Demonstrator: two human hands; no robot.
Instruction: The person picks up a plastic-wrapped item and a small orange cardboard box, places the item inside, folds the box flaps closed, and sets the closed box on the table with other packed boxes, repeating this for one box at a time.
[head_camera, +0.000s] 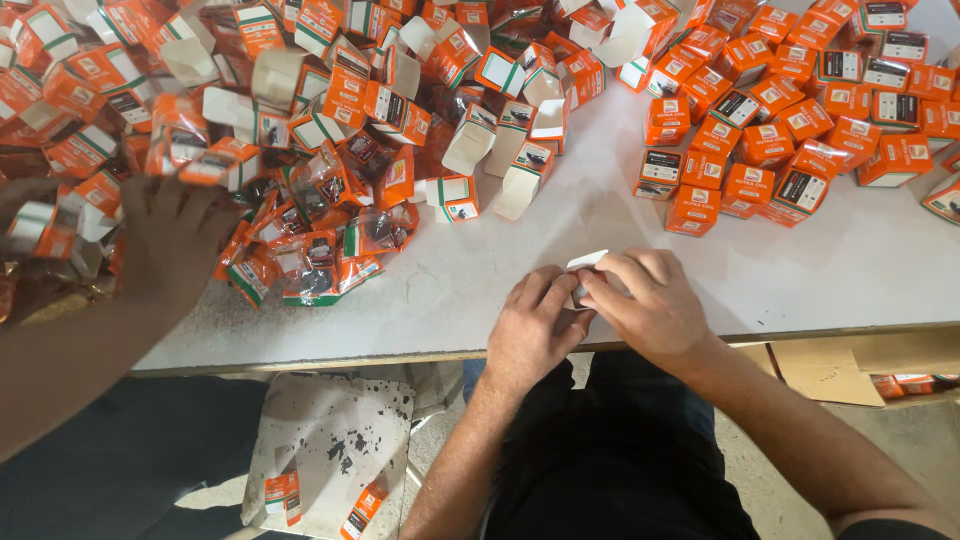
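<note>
**At surface edge: both hands folding small box**

White surface (500, 260) piled with orange boxes (760, 130) and packets (320, 240). Left hand (530, 325) and right hand (650, 300) both clenched on small white box (585, 262); flap points away, long axis unclear. Co-worker's hand (170, 240) on pile, far left.

Single head-worn view, looking steeply down, close over table edge (700, 330), probably from a seat
</note>
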